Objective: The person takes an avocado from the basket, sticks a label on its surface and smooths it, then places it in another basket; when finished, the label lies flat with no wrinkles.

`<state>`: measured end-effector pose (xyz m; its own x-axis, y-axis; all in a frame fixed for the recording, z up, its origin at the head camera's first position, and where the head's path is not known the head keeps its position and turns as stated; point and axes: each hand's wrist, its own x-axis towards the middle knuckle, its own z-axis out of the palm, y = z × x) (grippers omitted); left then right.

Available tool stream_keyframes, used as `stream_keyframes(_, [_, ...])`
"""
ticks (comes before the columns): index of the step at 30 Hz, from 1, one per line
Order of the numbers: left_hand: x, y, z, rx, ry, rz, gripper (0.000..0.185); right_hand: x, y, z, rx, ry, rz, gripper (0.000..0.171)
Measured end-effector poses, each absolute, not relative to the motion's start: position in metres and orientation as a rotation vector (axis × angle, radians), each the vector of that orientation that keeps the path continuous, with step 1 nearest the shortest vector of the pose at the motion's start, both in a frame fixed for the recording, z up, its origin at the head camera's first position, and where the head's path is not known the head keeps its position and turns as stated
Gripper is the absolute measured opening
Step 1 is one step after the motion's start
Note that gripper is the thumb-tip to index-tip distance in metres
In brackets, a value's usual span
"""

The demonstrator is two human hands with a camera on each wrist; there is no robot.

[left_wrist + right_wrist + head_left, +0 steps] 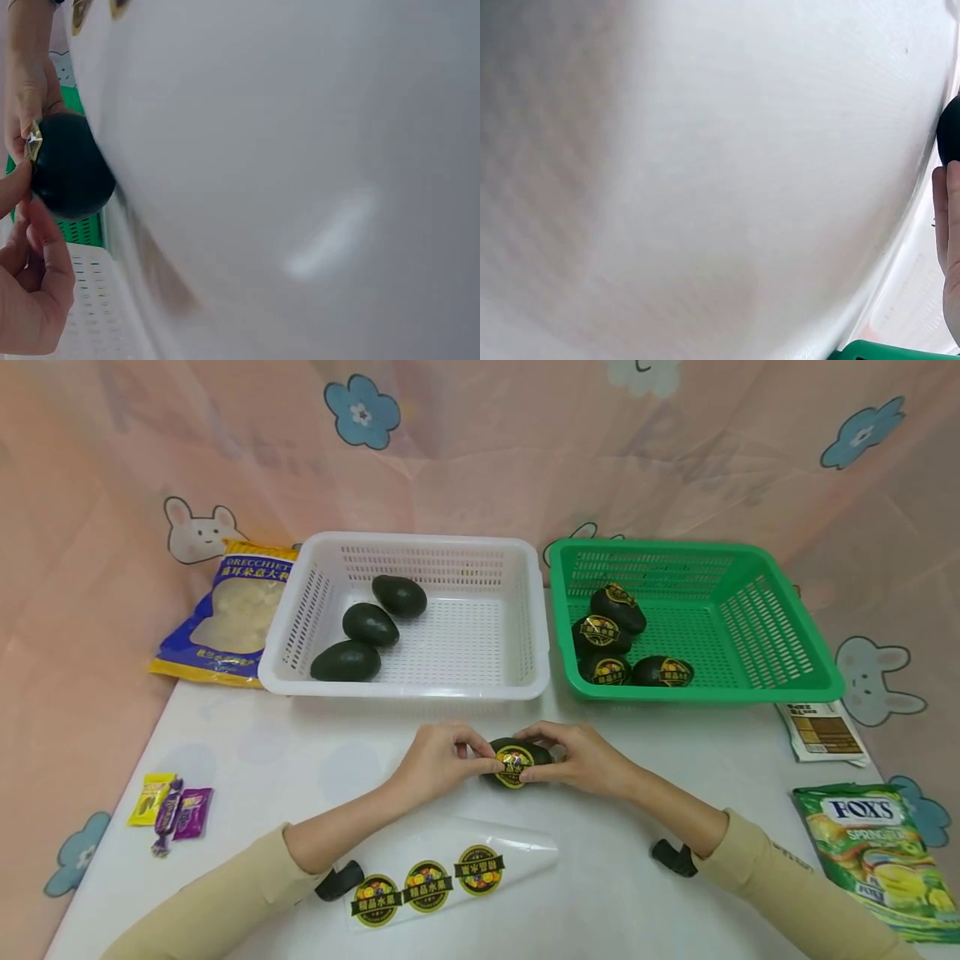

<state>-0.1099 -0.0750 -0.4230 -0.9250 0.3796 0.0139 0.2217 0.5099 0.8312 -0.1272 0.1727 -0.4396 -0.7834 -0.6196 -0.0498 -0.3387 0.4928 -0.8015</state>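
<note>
Between both hands is a dark green avocado [540, 753] bearing a round black-and-gold fruit sticker [513, 760]. My left hand [442, 762] grips its left end, thumb at the sticker's edge. From the other side my right hand [588, 760] holds the avocado, with the thumb over the sticker's right edge and the fingers behind. In the left wrist view the avocado [75, 169] shows its bare side, and the sticker [34, 140] is seen edge-on. The right wrist view catches only part of the right hand [949, 232] and the avocado's dark end [950, 131].
A white basket [412, 691] holds three plain avocados; a green basket [705, 693] holds several stickered ones. A clear sticker sheet [517, 843] lies in front. Candies [168, 810] and a pasta bag [232, 618] are left; a Fox's bag [877, 860] and a white-and-brown packet [821, 735] are right.
</note>
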Motion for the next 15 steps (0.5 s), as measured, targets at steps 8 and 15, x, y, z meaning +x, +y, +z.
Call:
stream_keyframes(8, [-0.113, -0.075, -0.412, 0.385, 2.4, 1.299, 0.012, -0.127, 0.171, -0.438, -0.856, 2.42, -1.196, 0.049])
stream_keyframes(15, [-0.117, -0.073, -0.406, 0.197, 2.083, 1.404, 0.013, -0.127, 0.17, -0.439, -0.897, 2.432, -1.195, 0.049])
